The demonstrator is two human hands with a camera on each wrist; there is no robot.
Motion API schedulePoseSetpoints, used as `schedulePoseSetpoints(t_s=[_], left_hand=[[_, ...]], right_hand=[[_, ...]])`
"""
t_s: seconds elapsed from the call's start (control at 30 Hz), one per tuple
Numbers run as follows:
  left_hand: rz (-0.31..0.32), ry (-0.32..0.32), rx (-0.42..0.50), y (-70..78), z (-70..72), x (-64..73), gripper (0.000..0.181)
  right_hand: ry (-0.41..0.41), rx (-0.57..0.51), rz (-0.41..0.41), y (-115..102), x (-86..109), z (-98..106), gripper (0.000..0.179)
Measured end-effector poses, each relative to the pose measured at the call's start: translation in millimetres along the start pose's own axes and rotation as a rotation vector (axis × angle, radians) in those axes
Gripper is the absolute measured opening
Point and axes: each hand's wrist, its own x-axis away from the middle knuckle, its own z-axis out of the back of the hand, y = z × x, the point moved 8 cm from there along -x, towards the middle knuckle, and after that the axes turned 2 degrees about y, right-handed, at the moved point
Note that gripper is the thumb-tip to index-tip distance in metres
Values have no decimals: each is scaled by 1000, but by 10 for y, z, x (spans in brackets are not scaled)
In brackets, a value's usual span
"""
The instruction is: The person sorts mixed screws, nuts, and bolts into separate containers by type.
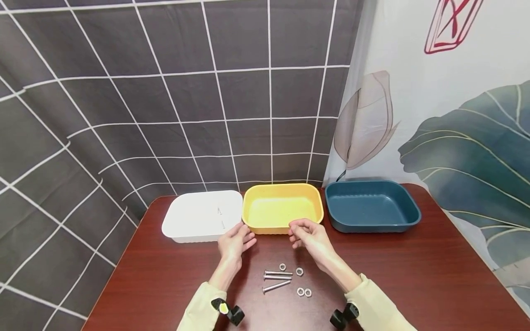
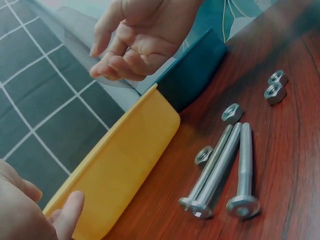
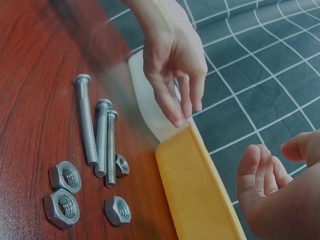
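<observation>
My left hand (image 1: 233, 243) is at the corner where the white bin (image 1: 188, 218) and the yellow bin (image 1: 269, 211) meet, its fingers relaxed and pointing forward. Over the front right of the yellow bin is my right hand (image 1: 312, 241), fingers loosely bent; in the right wrist view its thumb stands apart from them, with nothing showing between. On the table between my forearms lie three metal bolts (image 3: 86, 120), two of them side by side. Several hex nuts (image 2: 274, 93) lie beside the bolts, two of these touching. No contents show in the yellow bin.
A dark blue bin (image 1: 368, 209) stands to the right of the yellow one, all three bins in a row along the back of the reddish-brown table (image 1: 165, 285). Small slim shiny things (image 1: 222, 224) lie in the white bin. A grid-patterned cloth (image 1: 244, 96) hangs behind.
</observation>
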Motion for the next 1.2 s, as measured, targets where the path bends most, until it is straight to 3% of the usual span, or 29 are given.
schedulePoseSetpoints(t_s=[0.4, 0.83, 1.2], left_hand=[[-25, 102, 53, -51, -72, -77, 46], [31, 73, 157, -125, -130, -154, 53], [40, 52, 205, -151, -136, -140, 55]], right_hand=[[-2, 0, -3, 26, 7, -4, 23], [-30, 7, -11, 84, 53, -29, 23], [-57, 40, -20, 204, 117, -17, 20]])
